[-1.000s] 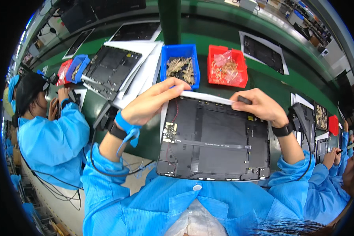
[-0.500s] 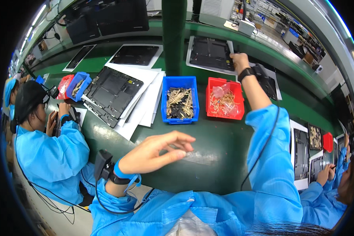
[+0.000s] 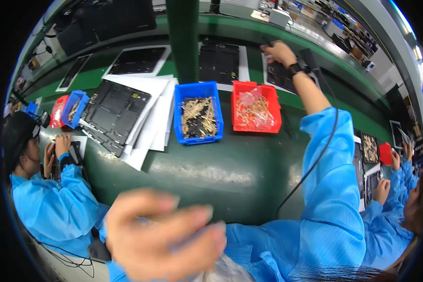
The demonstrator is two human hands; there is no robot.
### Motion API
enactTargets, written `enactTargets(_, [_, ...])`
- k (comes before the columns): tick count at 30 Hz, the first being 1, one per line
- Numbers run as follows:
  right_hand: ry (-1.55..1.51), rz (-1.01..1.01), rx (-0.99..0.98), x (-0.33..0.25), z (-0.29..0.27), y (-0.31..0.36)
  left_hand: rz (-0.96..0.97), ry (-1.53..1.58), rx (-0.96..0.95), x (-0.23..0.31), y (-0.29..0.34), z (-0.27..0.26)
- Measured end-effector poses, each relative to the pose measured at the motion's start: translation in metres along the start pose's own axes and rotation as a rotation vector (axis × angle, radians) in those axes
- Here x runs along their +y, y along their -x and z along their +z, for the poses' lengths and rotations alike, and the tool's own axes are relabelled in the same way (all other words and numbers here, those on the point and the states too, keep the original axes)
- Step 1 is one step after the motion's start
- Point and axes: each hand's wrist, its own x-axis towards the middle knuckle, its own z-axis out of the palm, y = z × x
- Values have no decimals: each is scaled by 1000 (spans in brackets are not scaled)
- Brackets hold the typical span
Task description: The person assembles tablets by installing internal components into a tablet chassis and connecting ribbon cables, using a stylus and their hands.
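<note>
My left hand (image 3: 162,235) is raised close to the camera and blurred by motion. Its fingers are curved and apart, with nothing seen in them. My right arm reaches far across the bench, and my right hand (image 3: 281,53) hangs over a dark tablet-like panel (image 3: 279,75) on white sheeting. The fingers of this hand are closed; a small dark thing shows at their tips, too unclear to name. Left of it lies another black panel (image 3: 218,63). Nearer stand a blue bin (image 3: 178,134) of small brass-and-black parts and a red bin (image 3: 256,128) with tangled small pieces and clear plastic.
Black device housings (image 3: 117,110) lie on stacked white sheets (image 3: 150,136) at the left. A green post (image 3: 183,42) rises behind the blue bin. A black cable (image 3: 298,188) runs along my right arm. Co-workers in blue sit at left (image 3: 56,197) and right (image 3: 390,225).
My right hand has moved from the black panel's edge to above the panel on its right. My left hand has come lower and closer to the camera. The whole view has shifted.
</note>
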Motion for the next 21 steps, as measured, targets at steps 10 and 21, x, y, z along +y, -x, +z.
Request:
enactTargets(10, [746, -383, 119, 139, 17, 122, 349, -429, 284, -16, -17, -34])
enactTargets(21, [938, -673, 212, 148, 16, 75, -475, -91, 82, -76, 9, 91])
